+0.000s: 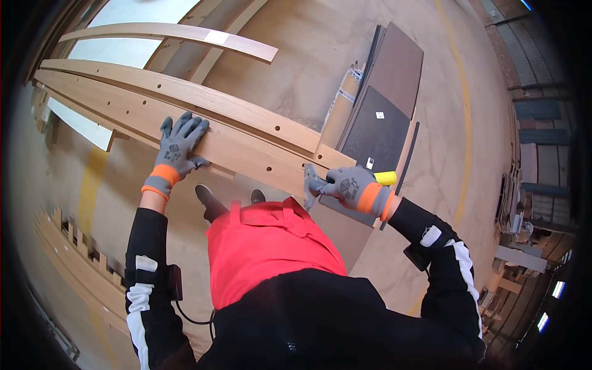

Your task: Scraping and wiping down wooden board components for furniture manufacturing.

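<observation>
Dusty concrete workshop floor lies beneath long pale drilled wooden boards [203, 126]; the left hand [177, 148] presses spread flat on the front board's face; the right hand [351, 187] clenches a yellow-handled metal tool [317, 182] at its end; boards look stiff, heavy, best gripped by edges.

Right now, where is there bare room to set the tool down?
Bare floor lies beyond the long wooden boards, left of the dark panel stack. More bare floor right of that stack. Crowded: the board end, where the right hand holds the yellow-handled tool.
</observation>
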`<control>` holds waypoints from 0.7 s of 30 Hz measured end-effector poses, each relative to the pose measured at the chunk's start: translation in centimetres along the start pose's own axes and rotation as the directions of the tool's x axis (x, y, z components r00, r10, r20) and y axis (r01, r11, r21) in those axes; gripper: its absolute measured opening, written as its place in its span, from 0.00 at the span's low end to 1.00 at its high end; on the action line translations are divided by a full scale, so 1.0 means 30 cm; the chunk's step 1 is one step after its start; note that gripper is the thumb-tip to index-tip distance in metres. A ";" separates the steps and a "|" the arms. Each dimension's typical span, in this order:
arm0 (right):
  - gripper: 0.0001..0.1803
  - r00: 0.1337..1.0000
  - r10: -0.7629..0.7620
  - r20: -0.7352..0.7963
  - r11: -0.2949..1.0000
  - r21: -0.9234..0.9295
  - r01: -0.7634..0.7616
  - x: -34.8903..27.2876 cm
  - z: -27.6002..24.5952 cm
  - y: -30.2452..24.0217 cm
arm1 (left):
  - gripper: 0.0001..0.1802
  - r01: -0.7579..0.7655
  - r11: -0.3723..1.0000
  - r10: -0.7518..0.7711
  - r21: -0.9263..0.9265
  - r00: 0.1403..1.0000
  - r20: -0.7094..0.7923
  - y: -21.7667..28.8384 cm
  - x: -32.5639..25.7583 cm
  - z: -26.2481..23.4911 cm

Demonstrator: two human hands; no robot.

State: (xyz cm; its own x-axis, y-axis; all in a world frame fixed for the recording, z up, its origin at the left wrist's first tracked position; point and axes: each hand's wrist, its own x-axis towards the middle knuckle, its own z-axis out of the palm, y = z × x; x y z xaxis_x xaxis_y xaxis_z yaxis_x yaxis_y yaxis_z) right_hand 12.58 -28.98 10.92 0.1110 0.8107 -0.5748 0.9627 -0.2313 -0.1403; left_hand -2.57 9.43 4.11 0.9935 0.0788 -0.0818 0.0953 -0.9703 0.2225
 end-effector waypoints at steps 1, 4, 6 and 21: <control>0.19 1.000 0.002 -0.001 1.000 -0.001 -0.002 0.002 -0.001 -0.007 | 0.53 -0.011 1.000 0.012 0.012 1.000 -0.009 0.001 -0.003 0.001; 0.18 1.000 0.025 -0.016 1.000 -0.009 -0.025 0.017 -0.011 -0.026 | 0.52 -0.033 0.999 0.033 0.022 0.999 -0.018 0.000 -0.002 -0.004; 0.23 0.999 0.053 -0.004 0.998 -0.037 -0.053 0.028 -0.030 -0.039 | 0.51 -0.042 0.999 0.042 0.020 0.999 -0.019 0.002 -0.002 -0.005; 0.21 0.980 0.009 -0.196 0.993 -0.111 -0.031 0.377 -0.204 -0.187 | 0.53 -0.019 0.999 0.017 -0.029 0.996 -0.093 -0.012 -0.021 0.008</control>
State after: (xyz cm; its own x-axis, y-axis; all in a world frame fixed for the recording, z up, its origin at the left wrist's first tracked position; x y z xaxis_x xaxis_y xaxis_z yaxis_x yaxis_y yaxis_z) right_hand 9.94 -15.21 10.13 0.1655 0.8985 -0.4065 0.9802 -0.1952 -0.0323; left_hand -3.25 9.67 3.85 0.9964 0.0834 0.0123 0.0777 -0.9647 0.2518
